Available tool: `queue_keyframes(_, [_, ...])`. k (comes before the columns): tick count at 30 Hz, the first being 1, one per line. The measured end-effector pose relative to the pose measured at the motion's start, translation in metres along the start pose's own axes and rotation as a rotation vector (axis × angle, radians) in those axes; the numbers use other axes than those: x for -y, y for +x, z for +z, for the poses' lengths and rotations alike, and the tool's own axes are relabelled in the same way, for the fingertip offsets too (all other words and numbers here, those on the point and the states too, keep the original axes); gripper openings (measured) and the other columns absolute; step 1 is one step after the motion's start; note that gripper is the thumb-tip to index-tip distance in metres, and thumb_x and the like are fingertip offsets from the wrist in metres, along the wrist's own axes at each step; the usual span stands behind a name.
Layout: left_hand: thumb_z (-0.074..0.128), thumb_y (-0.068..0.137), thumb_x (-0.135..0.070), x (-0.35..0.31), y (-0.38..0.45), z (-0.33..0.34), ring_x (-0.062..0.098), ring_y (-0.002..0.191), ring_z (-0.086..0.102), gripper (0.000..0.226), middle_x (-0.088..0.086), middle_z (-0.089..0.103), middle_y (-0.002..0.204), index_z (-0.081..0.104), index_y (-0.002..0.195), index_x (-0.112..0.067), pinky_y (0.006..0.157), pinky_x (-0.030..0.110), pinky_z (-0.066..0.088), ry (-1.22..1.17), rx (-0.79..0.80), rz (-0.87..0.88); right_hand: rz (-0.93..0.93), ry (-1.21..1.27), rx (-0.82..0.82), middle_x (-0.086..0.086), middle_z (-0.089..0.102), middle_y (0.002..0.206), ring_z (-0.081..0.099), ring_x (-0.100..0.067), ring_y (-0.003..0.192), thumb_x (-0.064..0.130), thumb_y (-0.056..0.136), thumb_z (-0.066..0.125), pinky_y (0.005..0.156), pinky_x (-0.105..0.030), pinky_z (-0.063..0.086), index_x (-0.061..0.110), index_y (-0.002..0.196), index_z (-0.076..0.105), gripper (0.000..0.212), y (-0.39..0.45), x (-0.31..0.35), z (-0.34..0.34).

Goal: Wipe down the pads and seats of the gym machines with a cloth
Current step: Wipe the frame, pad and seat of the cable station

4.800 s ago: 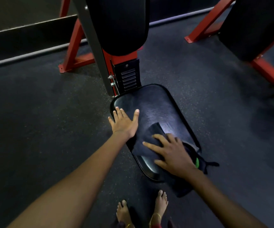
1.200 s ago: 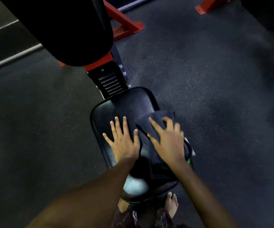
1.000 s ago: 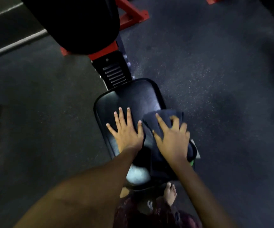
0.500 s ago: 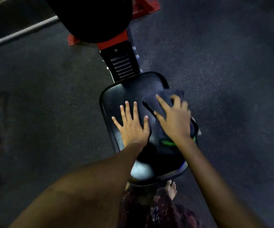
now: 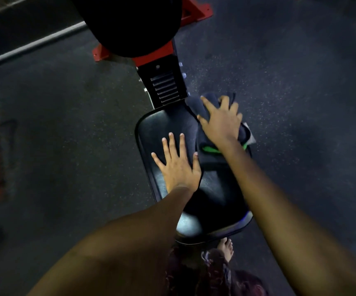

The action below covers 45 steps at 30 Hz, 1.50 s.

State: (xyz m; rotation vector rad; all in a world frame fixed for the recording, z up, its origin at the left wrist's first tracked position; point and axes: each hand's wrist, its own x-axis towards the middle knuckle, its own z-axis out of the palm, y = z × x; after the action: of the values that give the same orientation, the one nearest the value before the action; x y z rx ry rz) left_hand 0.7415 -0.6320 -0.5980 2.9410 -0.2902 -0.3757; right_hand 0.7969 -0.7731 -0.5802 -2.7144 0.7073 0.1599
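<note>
pressing with flat, spread fingers, the right hand (image 5: 221, 122) pins the dark cloth (image 5: 204, 107) on the seat (image 5: 164, 122) far right corner to scrub, while the left hand (image 5: 176, 165) lies open, bracing it.

This is a gym: a black padded seat (image 5: 162, 124) on a red machine frame (image 5: 151, 55), over speckled rubber floor (image 5: 290, 82).

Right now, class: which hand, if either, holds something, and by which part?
The right hand presses the dark cloth near its far end, fingers spread; the left hand lies flat on the seat.
</note>
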Motion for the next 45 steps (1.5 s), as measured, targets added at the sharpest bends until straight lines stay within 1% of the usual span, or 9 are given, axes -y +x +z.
queue_keyframes(7, [-0.001, 0.084, -0.057, 0.000, 0.000, 0.000, 0.020, 0.147, -0.012, 0.076, 0.001, -0.004, 0.161, 0.006, 0.152, -0.025, 0.112, 0.055, -0.013, -0.028, -0.001, 0.011, -0.099, 0.046, -0.017, -0.011, 0.033, 0.143, 0.034, -0.038, 0.122, 0.045, 0.094, 0.049, 0.094, -0.050, 0.036, 0.040, 0.145, 0.032, 0.054, -0.028, -0.023, 0.000])
queue_keyframes(11, [-0.003, 0.081, -0.055, -0.002, 0.000, -0.001, 0.021, 0.147, -0.012, 0.078, 0.002, -0.005, 0.161, 0.003, 0.152, -0.025, 0.112, 0.056, -0.013, -0.007, 0.010, 0.019, -0.076, 0.048, -0.076, -0.013, 0.044, 0.134, 0.045, -0.040, 0.104, 0.042, 0.089, 0.058, 0.079, -0.047, 0.042, 0.036, 0.139, 0.044, 0.052, -0.113, -0.038, 0.001])
queue_keyframes(14, [-0.005, 0.080, -0.054, -0.002, 0.000, 0.000, 0.022, 0.147, -0.013, 0.078, 0.002, -0.006, 0.161, 0.001, 0.152, -0.025, 0.112, 0.058, -0.012, 0.000, 0.013, 0.031, -0.042, 0.001, -0.111, -0.017, 0.052, 0.124, 0.051, -0.041, 0.089, 0.048, 0.085, 0.050, 0.069, -0.045, 0.045, 0.033, 0.132, 0.054, 0.050, -0.152, -0.045, 0.007])
queue_keyframes(19, [0.016, 0.096, -0.051, 0.001, -0.001, -0.003, 0.024, 0.147, -0.012, 0.064, 0.004, -0.006, 0.161, 0.003, 0.153, -0.023, 0.111, 0.060, -0.012, -0.013, 0.045, 0.032, 0.257, 0.089, -0.178, -0.022, 0.049, 0.125, 0.047, -0.042, 0.096, 0.040, 0.086, 0.063, 0.075, -0.047, 0.040, 0.027, 0.137, 0.050, 0.055, -0.148, -0.033, 0.015])
queue_keyframes(25, [0.023, 0.100, -0.048, 0.001, 0.000, -0.004, 0.024, 0.146, -0.013, 0.063, 0.005, -0.008, 0.160, 0.002, 0.153, -0.021, 0.112, 0.060, -0.010, -0.031, 0.054, 0.052, 0.264, 0.019, -0.291, -0.018, 0.056, 0.123, 0.052, -0.040, 0.088, 0.043, 0.080, 0.051, 0.070, -0.046, 0.045, 0.027, 0.128, 0.059, 0.051, -0.218, 0.001, 0.033])
queue_keyframes(30, [0.023, 0.099, -0.048, 0.001, -0.002, -0.003, 0.025, 0.147, -0.011, 0.064, 0.006, -0.006, 0.160, 0.003, 0.153, -0.020, 0.111, 0.061, -0.010, -0.050, 0.037, 0.067, 0.645, 0.399, -0.325, -0.014, 0.040, 0.133, 0.039, -0.039, 0.114, 0.043, 0.091, 0.055, 0.096, -0.049, 0.038, 0.032, 0.137, 0.047, 0.048, -0.215, -0.034, 0.021])
queue_keyframes(36, [0.024, 0.099, -0.048, -0.001, 0.002, -0.001, 0.025, 0.147, -0.008, 0.063, 0.007, -0.003, 0.161, 0.006, 0.153, -0.019, 0.111, 0.062, -0.008, -0.049, 0.013, 0.059, 0.413, 0.236, -0.323, -0.010, 0.043, 0.134, 0.044, -0.038, 0.104, 0.048, 0.089, 0.051, 0.086, -0.049, 0.042, 0.036, 0.136, 0.048, 0.049, -0.236, -0.027, 0.027])
queue_keyframes(41, [0.024, 0.100, -0.047, 0.000, 0.001, -0.002, 0.025, 0.147, -0.009, 0.063, 0.006, -0.003, 0.161, 0.005, 0.153, -0.020, 0.111, 0.062, -0.008, -0.036, -0.002, 0.053, 0.464, 0.447, -0.449, -0.013, 0.043, 0.129, 0.043, -0.035, 0.101, 0.046, 0.088, 0.051, 0.086, -0.045, 0.042, 0.031, 0.131, 0.055, 0.046, -0.252, -0.026, 0.039])
queue_keyframes(45, [0.026, 0.099, -0.047, -0.001, 0.001, -0.002, 0.024, 0.147, -0.008, 0.063, 0.006, -0.001, 0.161, 0.007, 0.153, -0.020, 0.111, 0.061, -0.007, -0.038, -0.010, 0.052, 0.473, 0.627, -0.232, -0.007, 0.044, 0.125, 0.043, -0.030, 0.112, 0.044, 0.087, 0.059, 0.098, -0.045, 0.041, 0.034, 0.131, 0.053, 0.045, -0.204, -0.061, 0.029])
